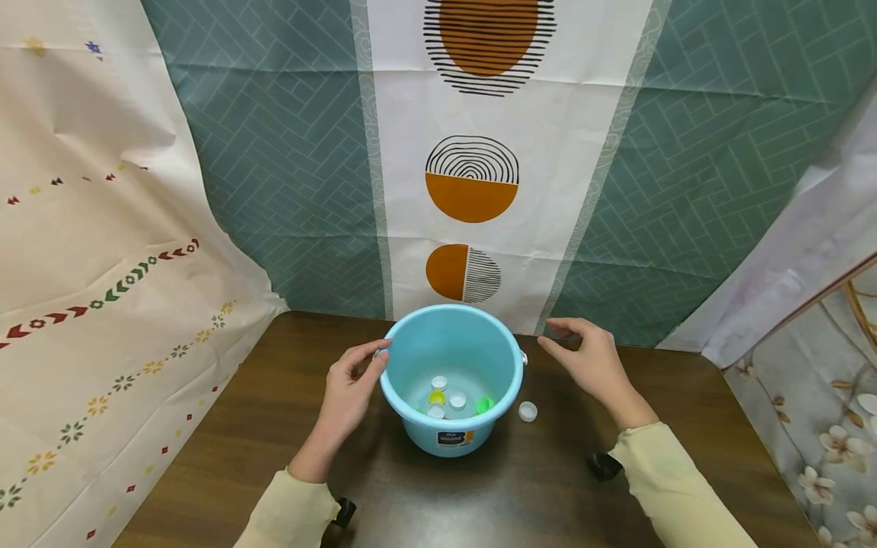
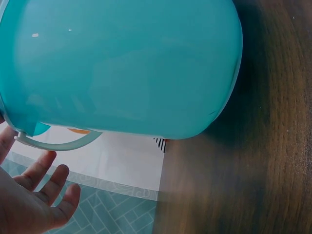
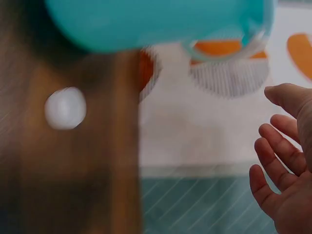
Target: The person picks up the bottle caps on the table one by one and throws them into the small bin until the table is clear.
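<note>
A light blue bucket stands upright on the table, its open top facing up. On its floor lie several bottle caps: white caps, a yellow cap and a green cap. My left hand pinches the bucket's left rim beside the handle joint, thumb and index finger meeting there; its other fingers spread below the handle in the left wrist view. My right hand hovers to the right of the bucket, fingers relaxed and holding nothing. One white cap lies on the table between them.
The dark wooden table ends at a patterned curtain behind the bucket. A cream embroidered cloth hangs along the left side, and a floral cloth borders the right edge.
</note>
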Tool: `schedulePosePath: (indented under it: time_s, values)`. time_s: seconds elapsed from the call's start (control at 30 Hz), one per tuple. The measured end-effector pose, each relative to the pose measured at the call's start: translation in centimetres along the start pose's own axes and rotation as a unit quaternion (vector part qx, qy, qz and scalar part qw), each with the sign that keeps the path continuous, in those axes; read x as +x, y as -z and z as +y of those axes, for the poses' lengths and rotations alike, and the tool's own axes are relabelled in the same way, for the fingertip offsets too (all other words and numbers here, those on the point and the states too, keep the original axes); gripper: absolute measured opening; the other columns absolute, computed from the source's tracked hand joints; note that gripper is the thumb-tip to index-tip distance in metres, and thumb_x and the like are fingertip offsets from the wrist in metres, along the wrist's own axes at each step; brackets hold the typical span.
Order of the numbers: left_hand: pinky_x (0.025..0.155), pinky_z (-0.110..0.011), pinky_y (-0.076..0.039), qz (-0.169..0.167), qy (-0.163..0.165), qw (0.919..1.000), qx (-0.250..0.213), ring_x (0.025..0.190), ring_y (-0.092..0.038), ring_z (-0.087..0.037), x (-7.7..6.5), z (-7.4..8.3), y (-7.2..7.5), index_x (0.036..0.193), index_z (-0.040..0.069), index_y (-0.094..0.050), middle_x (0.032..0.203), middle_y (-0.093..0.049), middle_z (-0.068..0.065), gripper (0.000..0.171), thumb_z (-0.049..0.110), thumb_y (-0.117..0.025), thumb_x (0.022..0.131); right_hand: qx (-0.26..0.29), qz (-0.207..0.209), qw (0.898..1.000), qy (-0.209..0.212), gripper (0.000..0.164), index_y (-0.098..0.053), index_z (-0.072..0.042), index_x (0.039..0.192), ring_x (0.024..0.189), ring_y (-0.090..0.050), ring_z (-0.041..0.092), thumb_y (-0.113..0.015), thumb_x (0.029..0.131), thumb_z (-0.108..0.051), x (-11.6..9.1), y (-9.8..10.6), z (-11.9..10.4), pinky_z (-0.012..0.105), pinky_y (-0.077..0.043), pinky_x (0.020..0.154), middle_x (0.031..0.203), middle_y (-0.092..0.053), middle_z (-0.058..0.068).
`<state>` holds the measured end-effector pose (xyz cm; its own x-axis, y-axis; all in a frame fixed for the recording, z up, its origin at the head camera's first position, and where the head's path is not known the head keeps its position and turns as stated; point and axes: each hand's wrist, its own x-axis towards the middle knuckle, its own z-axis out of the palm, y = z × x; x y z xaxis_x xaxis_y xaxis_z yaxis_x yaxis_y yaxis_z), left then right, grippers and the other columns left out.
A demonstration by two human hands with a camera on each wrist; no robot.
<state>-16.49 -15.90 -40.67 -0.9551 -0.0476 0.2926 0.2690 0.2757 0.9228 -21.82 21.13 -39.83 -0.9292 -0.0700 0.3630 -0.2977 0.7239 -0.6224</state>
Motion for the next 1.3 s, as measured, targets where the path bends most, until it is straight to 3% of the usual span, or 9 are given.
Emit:
schedulePosePath:
  time_s: [0.17,0.4,0.83,1.3]
  values:
    - [0.078,-0.022,-0.049,0.003,-0.003,1.0,0.006,0.101,-0.053,-0.012,0.0,-0.1,0.0,0.118,0.013,-0.065,0.116,-0.061,-0.008,0.029,0.025,-0.06,0.092,-0.013,-0.018,0.999,-0.027,0.046,-0.063,-0.017,0.119,0.1,-0.061,0.023,-0.067,0.082,-0.046,-1.6,-0.6,3.0,0.044,-0.051,0.081,0.112,-0.066,0.003]
    - [0.077,-0.023,-0.049,0.003,0.0,1.0,0.004,0.102,-0.053,-0.012,-0.1,-0.2,0.1,0.118,0.013,-0.065,0.117,-0.06,-0.008,0.03,0.025,-0.061,0.092,-0.016,-0.072,0.996,-0.051,0.056,-0.06,-0.014,0.123,0.104,-0.061,0.025,-0.068,0.081,-0.05,-3.4,-2.6,5.2,0.046,-0.051,0.083,0.117,-0.065,0.007]
    - [0.078,-0.023,-0.048,0.0,-0.005,1.0,0.007,0.102,-0.052,-0.011,0.0,-0.2,0.0,0.118,0.014,-0.065,0.117,-0.061,-0.007,0.029,0.026,-0.06,0.092,0.032,-0.159,0.982,-0.095,0.067,-0.059,-0.012,0.125,0.11,-0.059,0.022,-0.075,0.072,-0.05,-5.2,-6.5,6.9,0.043,-0.05,0.089,0.121,-0.063,0.003]
    - [0.076,-0.024,-0.049,-0.001,0.0,1.0,0.007,0.101,-0.053,-0.011,0.0,-0.2,0.0,0.119,0.015,-0.065,0.118,-0.06,-0.009,0.031,0.028,-0.061,0.091,0.01,-0.176,0.98,-0.092,0.061,-0.066,-0.012,0.114,0.094,-0.058,0.016,-0.086,0.063,-0.037,-5.3,-7.8,7.1,0.035,-0.051,0.081,0.107,-0.064,0.001]
